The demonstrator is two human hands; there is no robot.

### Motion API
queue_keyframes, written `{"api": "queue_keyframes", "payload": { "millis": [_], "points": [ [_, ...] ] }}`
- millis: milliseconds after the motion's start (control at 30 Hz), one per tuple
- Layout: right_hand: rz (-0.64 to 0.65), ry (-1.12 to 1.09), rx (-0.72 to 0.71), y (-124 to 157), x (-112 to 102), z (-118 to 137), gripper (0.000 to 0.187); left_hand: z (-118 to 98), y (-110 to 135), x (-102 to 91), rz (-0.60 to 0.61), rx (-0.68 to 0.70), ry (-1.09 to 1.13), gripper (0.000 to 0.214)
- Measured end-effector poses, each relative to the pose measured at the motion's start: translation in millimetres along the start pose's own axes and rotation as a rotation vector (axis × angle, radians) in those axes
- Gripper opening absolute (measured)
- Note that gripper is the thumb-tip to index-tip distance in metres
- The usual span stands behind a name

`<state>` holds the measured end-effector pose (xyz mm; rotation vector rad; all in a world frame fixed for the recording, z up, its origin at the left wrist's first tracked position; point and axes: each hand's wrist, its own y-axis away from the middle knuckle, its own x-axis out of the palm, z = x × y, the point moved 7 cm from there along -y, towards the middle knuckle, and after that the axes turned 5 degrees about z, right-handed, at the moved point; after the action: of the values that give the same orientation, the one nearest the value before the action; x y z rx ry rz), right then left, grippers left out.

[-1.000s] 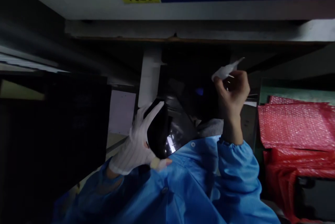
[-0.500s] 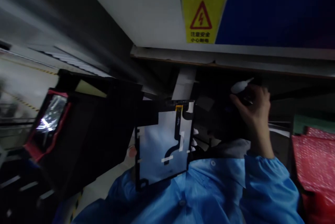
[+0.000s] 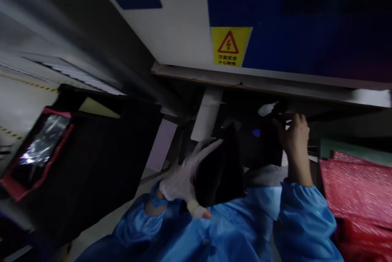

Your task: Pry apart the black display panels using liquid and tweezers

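My left hand (image 3: 186,178), in a white glove, grips a dark flat panel (image 3: 222,172) by its left edge and holds it close over my blue smock. The panel's dark side faces the camera. My bare right hand (image 3: 292,133) is raised to the right, fingers curled round a small white wad (image 3: 267,109) and a dark thing I cannot make out. Both sleeves are blue.
A black box (image 3: 101,164) stands at the left, with a red-framed tray (image 3: 36,151) holding a shiny panel beside it. Red bubble wrap (image 3: 358,188) is piled at the right. A bench edge (image 3: 263,80) with a yellow electrical warning sticker (image 3: 229,46) runs overhead.
The panel has turned: half a second ago its pale back with flex cable faced me, now its dark side does. The gloved left hand shows again. The view has tilted slightly.
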<state>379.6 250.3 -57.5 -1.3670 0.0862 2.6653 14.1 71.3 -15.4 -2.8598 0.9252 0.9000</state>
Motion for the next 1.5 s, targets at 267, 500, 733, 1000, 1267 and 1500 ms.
{"api": "queue_keyframes", "payload": {
  "millis": [267,500,733,1000,1267,1500],
  "points": [
    [0.133,0.081,0.045,5,5,-1,0.026,-38,-77,1.6,0.126,-0.041,-0.637,0.153],
    [-0.006,-0.253,0.084,53,-33,-25,0.054,-45,-131,33.1,0.214,-0.040,-0.781,0.153],
    [-0.067,-0.670,0.304,127,-43,-53,0.066,-56,-176,68.2,0.246,-0.002,-0.776,0.146],
    [-0.081,-0.570,0.360,141,-42,-54,0.062,-40,-178,77.6,0.208,0.023,-0.749,0.144],
    [-0.091,-0.472,0.315,143,-37,-38,0.053,-36,-172,79.0,0.181,0.074,-0.722,0.147],
    [-0.126,-0.315,0.225,145,-36,-24,0.034,-36,-174,78.9,0.190,0.049,-0.726,0.145]
  ]
}}
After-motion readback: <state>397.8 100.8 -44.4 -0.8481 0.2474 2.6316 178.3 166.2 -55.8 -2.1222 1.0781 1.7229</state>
